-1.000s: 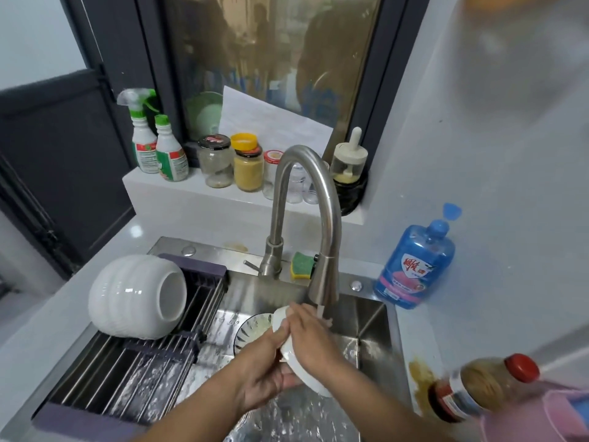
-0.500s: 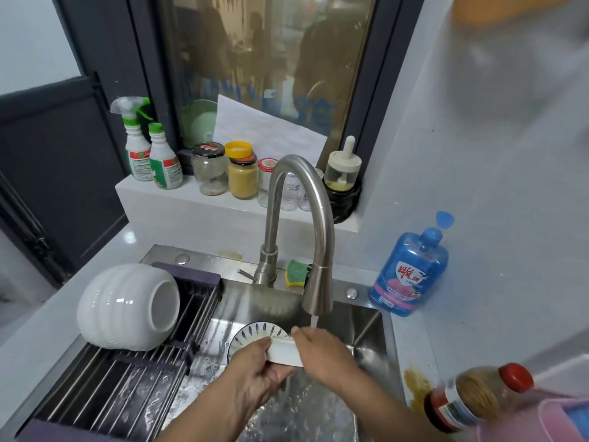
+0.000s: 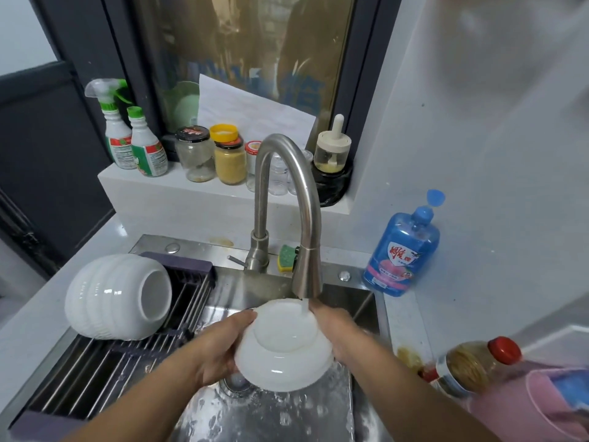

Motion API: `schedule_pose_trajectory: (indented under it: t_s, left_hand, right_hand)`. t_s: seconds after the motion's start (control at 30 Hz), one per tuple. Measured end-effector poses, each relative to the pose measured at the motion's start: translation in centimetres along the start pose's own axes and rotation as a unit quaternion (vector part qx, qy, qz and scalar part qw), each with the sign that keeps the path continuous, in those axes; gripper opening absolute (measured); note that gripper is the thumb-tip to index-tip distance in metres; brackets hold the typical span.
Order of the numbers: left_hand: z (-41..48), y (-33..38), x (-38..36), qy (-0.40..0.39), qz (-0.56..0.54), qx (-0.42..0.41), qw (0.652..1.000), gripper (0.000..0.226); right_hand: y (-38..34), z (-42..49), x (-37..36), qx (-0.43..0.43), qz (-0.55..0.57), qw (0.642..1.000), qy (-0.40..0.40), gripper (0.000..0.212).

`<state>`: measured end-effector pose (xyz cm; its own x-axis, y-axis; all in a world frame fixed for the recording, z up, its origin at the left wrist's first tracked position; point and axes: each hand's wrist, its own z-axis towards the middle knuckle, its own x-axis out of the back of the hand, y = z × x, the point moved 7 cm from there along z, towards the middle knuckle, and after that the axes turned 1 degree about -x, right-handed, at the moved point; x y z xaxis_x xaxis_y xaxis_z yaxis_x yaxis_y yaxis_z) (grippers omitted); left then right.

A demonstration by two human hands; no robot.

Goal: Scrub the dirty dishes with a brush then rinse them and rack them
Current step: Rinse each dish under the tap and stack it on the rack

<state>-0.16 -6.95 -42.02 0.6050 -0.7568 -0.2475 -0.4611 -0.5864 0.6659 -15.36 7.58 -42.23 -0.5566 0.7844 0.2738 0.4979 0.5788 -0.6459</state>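
Note:
A white bowl (image 3: 283, 349) is held upside down over the steel sink (image 3: 261, 416), its base ring facing up under running water from the faucet (image 3: 306, 237). My left hand (image 3: 220, 349) grips the bowl's left side with the thumb on top. My right hand (image 3: 338, 330) holds the right side, its fingers partly hidden behind the bowl. A white ribbed pot (image 3: 118, 296) lies on its side on the roll-up drying rack (image 3: 95, 374) at the sink's left. No brush is in view.
A green and yellow sponge (image 3: 287, 258) sits behind the faucet. A blue soap bottle (image 3: 401, 253) stands on the right counter; a sauce bottle (image 3: 471, 365) and a pink tub (image 3: 541, 406) lie at the near right. Jars and spray bottles (image 3: 134, 141) line the window ledge.
The bowl has turned from edge-on to base-up under the water stream and come nearer me. It now hides the patterned dish seen in the sink before.

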Motion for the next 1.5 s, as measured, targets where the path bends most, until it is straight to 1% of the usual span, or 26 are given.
schedule_pose_trajectory:
  t_s: [0.03,0.1,0.2,0.23,0.27,0.3,0.37,0.43,0.5,0.6,0.7,0.8,0.83,0.87,0.9,0.93,0.97,1.03,1.07,1.13,1.17,1.27,1.3,1.4,1.47,1.5]
  left_hand:
    - [-0.1,0.1,-0.3,0.020,0.058,-0.019,0.998,0.039]
    - [0.3,-0.1,-1.0,0.047,0.146,-0.047,0.987,0.053]
    - [2.4,-1.1,-1.2,0.098,0.182,-0.063,0.976,0.097]
    - [3.2,-1.3,-1.6,0.107,0.190,-0.081,0.973,0.103]
    - [3.9,-1.2,-2.3,0.107,0.194,-0.105,0.970,0.098]
    - [3.8,-0.5,-3.5,0.099,0.186,-0.133,0.969,0.086]
    - [3.3,0.8,-5.3,0.095,0.146,-0.159,0.972,0.066]
    - [3.5,1.4,-5.6,0.119,0.119,-0.166,0.972,0.061]
    - [3.6,1.6,-5.5,0.153,0.104,-0.166,0.969,0.061]
    - [3.4,2.2,-5.3,0.193,0.124,-0.173,0.958,0.062]
    - [4.8,1.9,-5.1,0.190,0.131,-0.175,0.957,0.072]
    - [5.6,1.0,-4.6,0.183,0.178,-0.164,0.953,0.099]
    - [5.1,0.9,-4.5,0.181,0.201,-0.168,0.948,0.101]
    - [5.6,0.0,-3.8,0.178,0.225,-0.160,0.944,0.096]
    - [5.3,-0.3,-3.6,0.176,0.237,-0.166,0.941,0.091]
    - [5.0,-0.8,-3.0,0.175,0.239,-0.155,0.942,0.092]
    - [4.9,-1.4,-2.4,0.171,0.225,-0.146,0.948,0.095]
    - [3.6,-2.6,-1.7,0.163,0.173,-0.100,0.966,0.087]
    - [3.1,-3.4,-1.6,0.154,0.115,-0.058,0.980,0.080]
    - [2.4,-4.6,-1.8,0.128,0.006,-0.020,0.992,0.068]
    - [2.6,-5.2,-1.5,0.130,-0.033,-0.020,0.991,0.065]
    - [2.9,-6.0,-0.6,0.177,-0.141,-0.002,0.974,0.060]
    - [3.0,-6.1,-0.4,0.187,-0.157,-0.002,0.970,0.056]
    - [2.5,-5.5,0.5,0.233,-0.121,-0.023,0.965,0.049]
    - [2.4,-4.9,1.2,0.257,-0.065,-0.042,0.963,0.051]
    - [2.3,-4.2,1.7,0.281,-0.010,-0.062,0.958,0.049]
  right_hand:
    - [-0.1,-0.5,-0.2,0.001,0.009,1.000,0.006,0.067]
    - [-0.4,-1.3,-0.5,0.003,0.020,1.000,0.002,0.052]
    - [-1.4,-1.8,-1.2,0.043,0.012,0.999,-0.001,0.039]
    - [-1.9,-2.3,-1.6,0.071,0.001,0.997,-0.001,0.038]
    - [-2.3,-2.8,-2.0,0.101,-0.018,0.995,0.006,0.038]
    - [-2.4,-3.1,-2.3,0.126,-0.032,0.991,0.019,0.038]
    - [-2.4,-3.7,-2.6,0.145,-0.036,0.988,0.045,0.037]
    - [-2.4,-4.2,-2.6,0.155,-0.029,0.986,0.053,0.035]
    - [-2.3,-4.4,-2.5,0.149,0.002,0.988,0.048,0.034]
    - [-2.5,-4.5,-2.2,0.159,0.035,0.985,0.050,0.030]
    - [-2.2,-4.3,-2.0,0.156,0.066,0.984,0.057,0.026]
    - [-1.3,-3.9,-2.1,0.139,0.106,0.983,0.056,0.026]
    - [-0.9,-3.8,-2.1,0.125,0.118,0.984,0.051,0.028]
    - [-0.6,-3.8,-2.0,0.113,0.130,0.984,0.046,0.029]
    - [-0.4,-3.8,-1.9,0.105,0.138,0.984,0.042,0.029]
    - [-0.2,-3.6,-1.7,0.100,0.143,0.984,0.038,0.028]
    - [-0.1,-3.5,-1.6,0.094,0.148,0.984,0.035,0.026]
    - [0.1,-3.3,-1.1,0.085,0.160,0.983,0.039,0.025]
    - [0.2,-3.1,-0.8,0.083,0.165,0.982,0.043,0.026]
    - [0.4,-2.9,-0.4,0.075,0.168,0.982,0.043,0.032]
    - [0.6,-2.8,-0.4,0.067,0.171,0.982,0.039,0.035]
    - [1.4,-2.5,-0.4,0.042,0.181,0.982,0.028,0.040]
    - [1.6,-2.4,-0.4,0.035,0.177,0.983,0.028,0.041]
    - [1.4,-1.7,-0.3,0.050,0.122,0.991,0.032,0.043]
    - [0.7,-1.5,-0.2,0.075,0.044,0.996,0.037,0.043]
    - [0.3,-1.3,-0.1,0.085,-0.002,0.996,0.038,0.043]
